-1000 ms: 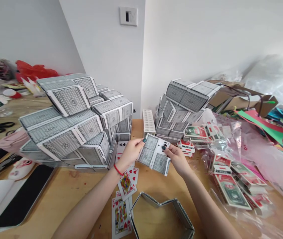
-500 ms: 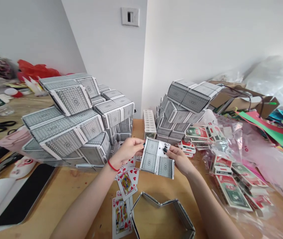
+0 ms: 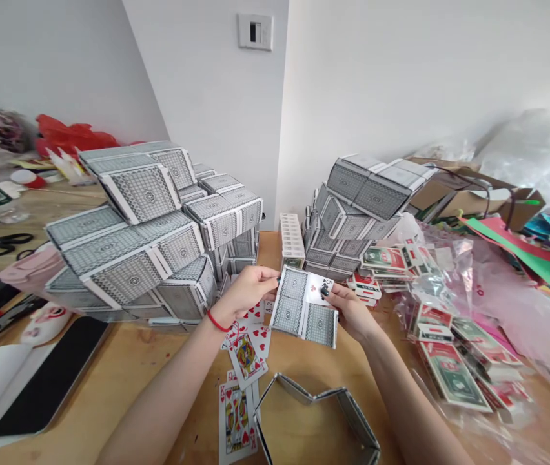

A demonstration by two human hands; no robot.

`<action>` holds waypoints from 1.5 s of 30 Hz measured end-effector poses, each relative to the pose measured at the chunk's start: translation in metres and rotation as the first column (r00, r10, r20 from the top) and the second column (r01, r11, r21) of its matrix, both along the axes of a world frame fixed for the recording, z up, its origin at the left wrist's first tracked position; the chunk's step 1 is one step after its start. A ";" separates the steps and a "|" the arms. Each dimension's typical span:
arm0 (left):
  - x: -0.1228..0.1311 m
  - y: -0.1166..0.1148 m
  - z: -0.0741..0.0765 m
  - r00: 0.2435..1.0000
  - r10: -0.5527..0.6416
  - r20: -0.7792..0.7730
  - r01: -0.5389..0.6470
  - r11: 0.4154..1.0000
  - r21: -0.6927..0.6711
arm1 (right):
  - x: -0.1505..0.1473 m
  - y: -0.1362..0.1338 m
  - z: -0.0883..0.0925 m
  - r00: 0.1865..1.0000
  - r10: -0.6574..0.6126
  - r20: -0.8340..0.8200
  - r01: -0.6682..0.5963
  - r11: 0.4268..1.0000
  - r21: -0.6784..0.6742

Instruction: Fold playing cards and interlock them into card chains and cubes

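Here, the scene is set down by its parts.

Card piece: a folded piece of grey-backed playing cards [image 3: 304,313] is held up above the wooden table [image 3: 124,374], between the two hands and in front of the person.
Left hand: the left hand [image 3: 248,290] is closed in a pinch on the piece's upper left corner, the piece lying to its right.
Right hand: the right hand [image 3: 350,310] is gripped on the upper right part, thumb laid over a white card face with club pips — the piece lies to its left.
Long axis: the piece is stretched roughly left to right between the hands, its lower right end dipped slightly towards the table.
Nearer hand: neither is clearly nearer — both are touching it, one at each end.
Below: a zigzag strip of folded cards [image 3: 318,413] is stood on edge on the table just beneath, apart from the held piece; loose face-up cards [image 3: 246,352] are spread beside it under the left wrist.
Behind: a large stack of folded card blocks [image 3: 144,232] is seen to the left, a smaller stack [image 3: 357,206] to the right.
Change: against the earliest frame the piece has been levelled and raised a little; since half a second ago it is almost unchanged, with both grips kept.
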State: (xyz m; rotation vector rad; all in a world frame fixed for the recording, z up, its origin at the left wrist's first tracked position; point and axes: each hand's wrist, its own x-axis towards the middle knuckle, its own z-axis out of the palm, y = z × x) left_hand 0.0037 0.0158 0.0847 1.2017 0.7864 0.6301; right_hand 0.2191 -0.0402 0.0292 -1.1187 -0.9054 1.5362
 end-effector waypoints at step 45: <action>0.008 -0.005 -0.010 0.983 -0.181 -0.002 0.181 0.983 -0.027 | 0.005 -0.003 0.011 0.947 0.140 0.290 -0.151 0.988 0.016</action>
